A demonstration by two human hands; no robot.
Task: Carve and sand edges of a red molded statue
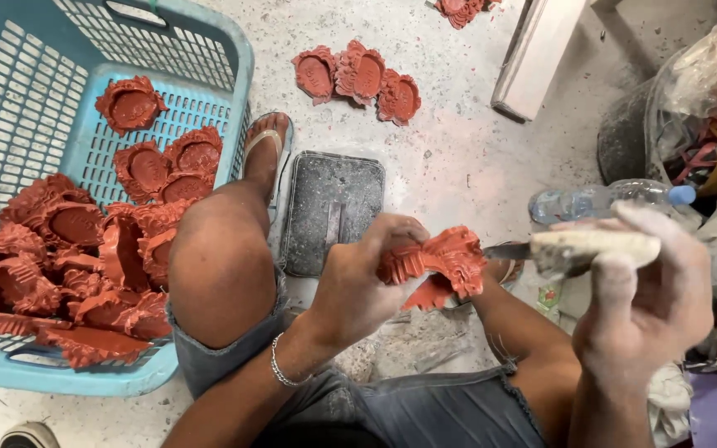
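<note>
Left hand (pixel 357 286) grips a red-brown ornate scalloped casting (pixel 441 261), matte and rough, at frame centre. Right hand (pixel 649 307), dust-whitened, fist-wrapped on a knife's pale handle (pixel 595 246); blade tip touches casting at its 3 o'clock, blade mostly hidden. Blue slotted plastic basket (pixel 209 50) at 9 o'clock holds similar castings.

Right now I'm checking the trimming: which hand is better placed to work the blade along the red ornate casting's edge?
Likely the right hand: it holds the pale-handled knife, blade tip at the red ornate casting. The left hand only steadies the casting.
</note>
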